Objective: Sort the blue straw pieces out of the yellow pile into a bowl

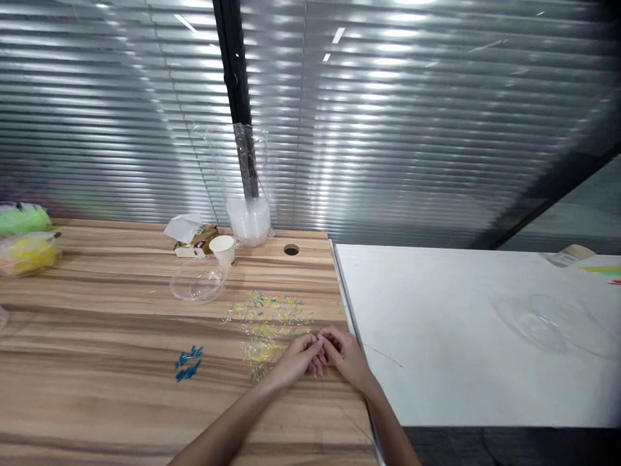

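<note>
My left hand (301, 357) and my right hand (343, 353) meet over the right edge of the wooden table, fingertips pinched together. Whatever lies between the fingers is too small to make out. A thin strand (383, 354) sticks out past my right hand over the white table, and another fine line (356, 422) runs below it. Just left of my hands is a scattered patch of small clear, yellow and blue pieces (264, 330). Farther left lie several dark blue pieces (189, 364) in a small cluster.
Behind the pieces stand a clear plastic dish (196, 285), a paper cup (223, 249), a tissue pack (196, 243) and bagged plastic tubs (249, 220). Bags of green (24, 220) and yellow (32, 254) material sit far left. A white table (436, 336) adjoins on the right.
</note>
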